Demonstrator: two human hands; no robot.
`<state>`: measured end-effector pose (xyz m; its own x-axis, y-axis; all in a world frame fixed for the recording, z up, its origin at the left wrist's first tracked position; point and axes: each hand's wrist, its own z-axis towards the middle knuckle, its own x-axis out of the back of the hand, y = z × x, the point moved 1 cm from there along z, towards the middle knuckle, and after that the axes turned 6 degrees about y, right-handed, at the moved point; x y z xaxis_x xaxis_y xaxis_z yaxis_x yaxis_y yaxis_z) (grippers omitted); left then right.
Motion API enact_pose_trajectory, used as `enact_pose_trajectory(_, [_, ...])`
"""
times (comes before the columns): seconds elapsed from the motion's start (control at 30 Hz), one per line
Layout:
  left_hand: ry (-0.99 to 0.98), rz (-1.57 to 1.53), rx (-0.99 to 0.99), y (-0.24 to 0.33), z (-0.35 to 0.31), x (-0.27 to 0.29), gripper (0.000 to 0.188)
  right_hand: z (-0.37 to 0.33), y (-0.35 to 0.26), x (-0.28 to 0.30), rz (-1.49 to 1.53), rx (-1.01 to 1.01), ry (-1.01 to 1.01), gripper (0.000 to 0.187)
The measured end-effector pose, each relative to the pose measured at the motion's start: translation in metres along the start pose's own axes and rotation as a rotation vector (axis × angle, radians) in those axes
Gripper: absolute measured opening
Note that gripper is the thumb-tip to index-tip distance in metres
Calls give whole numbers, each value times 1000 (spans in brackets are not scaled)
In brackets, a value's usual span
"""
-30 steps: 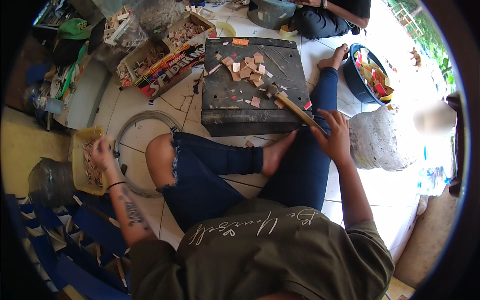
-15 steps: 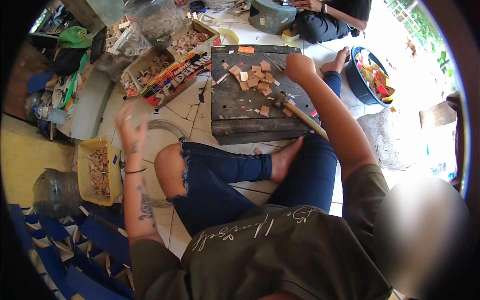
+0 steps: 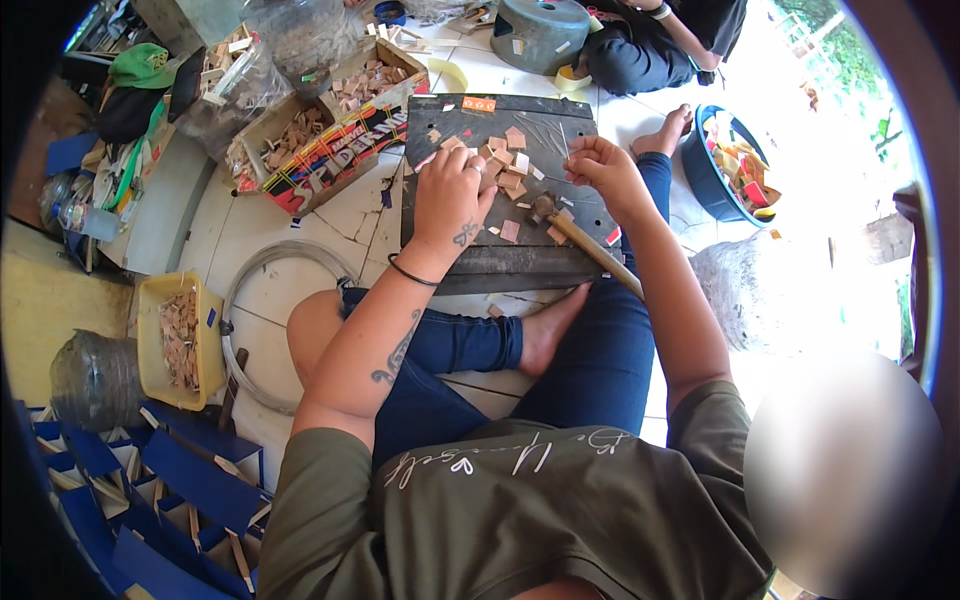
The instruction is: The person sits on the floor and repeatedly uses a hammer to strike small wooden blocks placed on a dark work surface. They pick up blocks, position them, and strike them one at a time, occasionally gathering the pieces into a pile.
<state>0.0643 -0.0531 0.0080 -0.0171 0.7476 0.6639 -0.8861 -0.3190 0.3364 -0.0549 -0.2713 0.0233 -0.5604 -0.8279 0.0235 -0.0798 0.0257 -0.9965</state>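
Observation:
My left hand reaches over the left of a pile of small square wooden pieces. Its fingers are curled down among them, and what they grip is hidden. Beside the pile's right edge, my right hand pinches a thin metal wire, which points up and away. More thin wires lie at the far right of the dark, worn wooden block that bears the pile. A hammer rests on the block's right side, its head near the pile and its handle toward my leg.
A printed carton of wooden pieces stands far left. A yellow bin and a wire coil are at my left. Blue panels fill the lower left. A blue tub and a seated person are beyond, right.
My left hand has swung from the left side onto the wooden pieces. My right hand has turned slightly and come nearer, and the wire in it now shows. The whole view has shifted a little.

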Motion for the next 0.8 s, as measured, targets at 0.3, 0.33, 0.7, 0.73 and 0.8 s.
enact_pose_trajectory(0.3, [-153,-631,393,33,-28,25,22,-43,-13,-21,113,-166,-59,21])
enact_pose_trajectory(0.33, [-173,-727,459,39,-35,27,21,-47,-14,-25,71,-132,-62,21])
enact_pose_trajectory(0.7, [-53,-598,253,48,-63,34,15,-83,-7,-66,-145,69,-33,14])
enact_pose_trajectory(0.73, [-89,-652,334,48,-64,34,15,-85,-7,-68,-98,104,-50,13])
enact_pose_trajectory(0.8, [-125,-774,464,48,-64,31,14,-87,-5,-70,-30,129,-51,13])
